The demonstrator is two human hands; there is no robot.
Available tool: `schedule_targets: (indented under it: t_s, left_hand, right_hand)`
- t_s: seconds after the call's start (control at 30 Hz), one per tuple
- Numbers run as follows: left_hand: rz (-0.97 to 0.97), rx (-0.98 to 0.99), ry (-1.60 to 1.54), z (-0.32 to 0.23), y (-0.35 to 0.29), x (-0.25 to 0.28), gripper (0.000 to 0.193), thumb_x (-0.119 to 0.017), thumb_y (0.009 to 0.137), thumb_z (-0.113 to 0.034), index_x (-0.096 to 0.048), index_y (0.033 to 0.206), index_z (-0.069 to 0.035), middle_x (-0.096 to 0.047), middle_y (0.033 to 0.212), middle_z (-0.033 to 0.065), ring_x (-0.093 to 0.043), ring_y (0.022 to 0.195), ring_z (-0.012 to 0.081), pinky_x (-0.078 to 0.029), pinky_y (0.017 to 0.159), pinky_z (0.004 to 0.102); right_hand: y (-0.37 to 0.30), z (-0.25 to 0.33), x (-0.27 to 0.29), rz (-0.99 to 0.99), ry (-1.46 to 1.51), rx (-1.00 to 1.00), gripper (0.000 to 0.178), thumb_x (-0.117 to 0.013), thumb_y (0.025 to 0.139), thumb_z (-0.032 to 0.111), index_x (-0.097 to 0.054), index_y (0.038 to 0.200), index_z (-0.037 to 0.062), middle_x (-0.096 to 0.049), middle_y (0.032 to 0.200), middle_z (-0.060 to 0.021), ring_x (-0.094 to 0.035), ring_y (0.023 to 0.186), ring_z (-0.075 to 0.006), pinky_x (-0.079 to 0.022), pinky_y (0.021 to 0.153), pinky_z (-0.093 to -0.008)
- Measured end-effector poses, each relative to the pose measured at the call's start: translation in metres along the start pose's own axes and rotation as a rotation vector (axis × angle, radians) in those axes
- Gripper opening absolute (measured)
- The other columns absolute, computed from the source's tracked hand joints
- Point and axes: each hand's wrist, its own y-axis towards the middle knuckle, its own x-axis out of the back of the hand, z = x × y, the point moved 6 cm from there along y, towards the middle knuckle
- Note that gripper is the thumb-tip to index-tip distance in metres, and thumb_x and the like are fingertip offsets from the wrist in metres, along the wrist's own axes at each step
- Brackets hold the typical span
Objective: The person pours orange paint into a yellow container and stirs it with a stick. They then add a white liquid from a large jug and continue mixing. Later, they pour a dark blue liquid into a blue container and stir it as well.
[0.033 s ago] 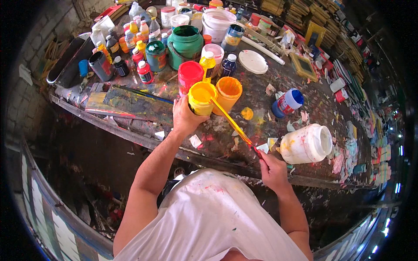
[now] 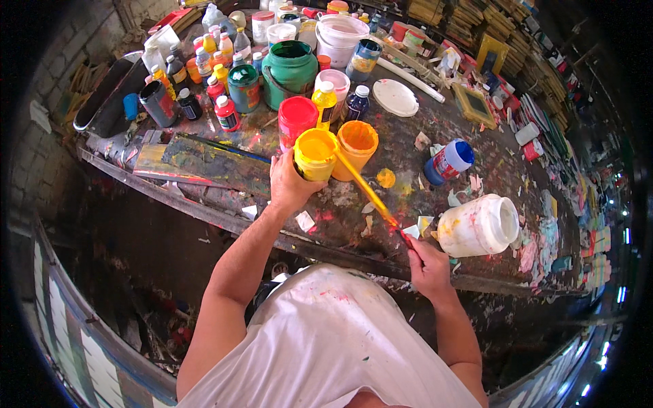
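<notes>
My left hand is wrapped round a jar of yellow paint on the table, its fingers and thumb on the jar's sides. In my right hand is a long, thin paint-covered stick, yellow toward its far end and red near my grip. It slants up and left, its far end at the right rim of the yellow jar. Touching or nearly touching that jar are a tub of orange paint and a jar of red paint. A stained white plastic jar lies on its side right of my right hand.
Behind stand a large green paint tub, a white bucket and several small bottles. A round white lid and a blue-topped jar sit to the right. Paint-stained boards lie left. The table's front edge runs before me.
The stick's far end has shifted slightly right along the yellow jar's rim, and my right hand has moved a little to the right. My left hand stays on the jar.
</notes>
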Motion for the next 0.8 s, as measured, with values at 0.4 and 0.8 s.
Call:
schedule_targets:
  t_s: [0.4,0.8]
  left_hand:
    - [0.051,0.147,0.019,-0.003,-0.011,0.001,0.109,-0.107,0.067,-0.042,-0.052,0.153,-0.004,-0.069,0.143,0.0206,-0.060,0.144,0.0409,-0.026,0.136,0.0646]
    - [-0.030,0.127,0.192,-0.015,-0.010,0.008,0.092,-0.104,0.064,-0.050,-0.068,0.137,-0.007,-0.078,0.124,0.0168,-0.070,0.128,0.0407,-0.036,0.128,0.0601]
  right_hand:
    - [0.070,-0.003,-0.077,-0.080,0.470,-0.225,0.020,-0.066,0.114,0.020,-0.070,0.115,0.0011,-0.066,0.083,0.0024,-0.059,0.073,-0.0057,-0.047,0.065,-0.0277]
    - [0.133,0.016,-0.125,-0.088,-0.059,0.076,0.019,-0.065,0.110,0.022,-0.064,0.124,0.0093,-0.074,0.082,-0.0210,-0.074,0.070,-0.0456,-0.057,0.060,-0.0587]
